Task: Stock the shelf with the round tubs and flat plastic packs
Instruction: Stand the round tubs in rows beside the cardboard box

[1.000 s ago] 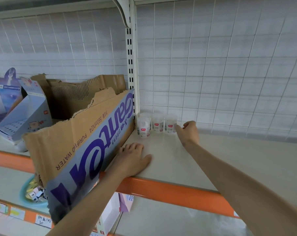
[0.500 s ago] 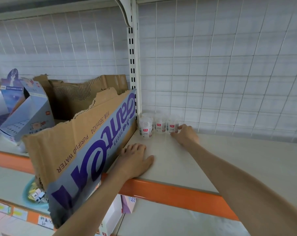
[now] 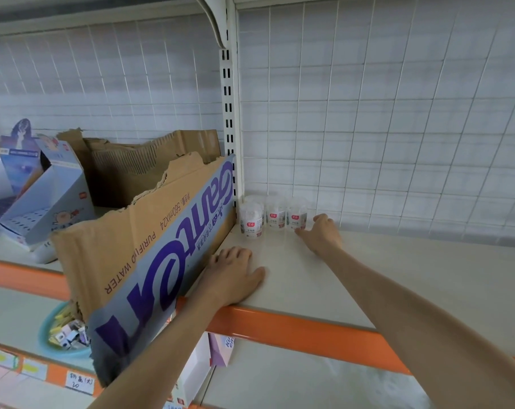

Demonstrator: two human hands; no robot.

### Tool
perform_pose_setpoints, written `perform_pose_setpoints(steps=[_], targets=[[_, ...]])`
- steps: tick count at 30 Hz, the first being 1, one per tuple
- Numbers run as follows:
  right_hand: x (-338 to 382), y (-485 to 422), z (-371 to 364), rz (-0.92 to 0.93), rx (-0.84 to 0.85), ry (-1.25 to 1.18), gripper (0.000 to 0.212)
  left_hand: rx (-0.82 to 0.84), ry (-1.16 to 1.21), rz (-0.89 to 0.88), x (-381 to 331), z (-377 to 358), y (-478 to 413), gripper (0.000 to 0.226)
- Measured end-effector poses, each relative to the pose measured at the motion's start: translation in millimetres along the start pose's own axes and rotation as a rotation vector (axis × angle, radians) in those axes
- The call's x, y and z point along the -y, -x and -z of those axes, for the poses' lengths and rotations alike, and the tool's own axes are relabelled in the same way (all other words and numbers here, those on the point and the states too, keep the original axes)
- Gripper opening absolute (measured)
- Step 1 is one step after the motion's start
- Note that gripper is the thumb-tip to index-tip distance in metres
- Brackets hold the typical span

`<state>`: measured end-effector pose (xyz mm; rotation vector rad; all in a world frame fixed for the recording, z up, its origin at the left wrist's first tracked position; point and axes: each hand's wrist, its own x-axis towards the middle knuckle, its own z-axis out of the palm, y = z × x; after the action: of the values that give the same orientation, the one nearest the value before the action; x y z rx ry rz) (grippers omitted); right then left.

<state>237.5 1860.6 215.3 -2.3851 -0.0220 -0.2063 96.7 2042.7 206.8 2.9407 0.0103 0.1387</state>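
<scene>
Round tubs (image 3: 275, 215) in back corner, right hand (image 3: 321, 233) just beside them, fingers loosely apart, left hand (image 3: 235, 273) flat on shelf (image 3: 397, 276)

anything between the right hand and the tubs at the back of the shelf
Nothing visible. The right hand sits right beside the rightmost tub on the shelf; the cardboard box stands off to the left.

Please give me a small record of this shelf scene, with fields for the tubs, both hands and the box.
round tubs: at least three, upright, back left corner of the shelf
left hand: flat on the shelf, beside the cardboard box
right hand: at the rightmost tub, grip unclear
cardboard box: torn, left of the tubs
</scene>
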Motion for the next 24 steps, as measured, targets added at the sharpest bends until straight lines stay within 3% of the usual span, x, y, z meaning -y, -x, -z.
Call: perform_pose_setpoints(steps=[6, 11, 17, 24], targets=[[-8.6, 33.9, 15.5, 0.07, 0.044, -0.034, 0.058, -0.033, 0.041, 0.015, -1.5, 4.9, 3.6, 0.056], [-23.5, 69.0, 43.2, 0.183, 0.063, 0.289, 0.066, -0.048, 0.005, 0.032, -9.3, 13.0, 11.9, 0.049], [-50.7, 109.5, 82.0, 0.194, 0.041, 0.381, 0.062, -0.142, 0.034, 0.062, -20.7, 19.3, 25.9, 0.053], [-74.7, 151.8, 120.3, 0.152, -0.082, 0.363, 0.057, -0.235, 0.016, -0.154, -94.1, 12.8, 45.0, 0.062]])
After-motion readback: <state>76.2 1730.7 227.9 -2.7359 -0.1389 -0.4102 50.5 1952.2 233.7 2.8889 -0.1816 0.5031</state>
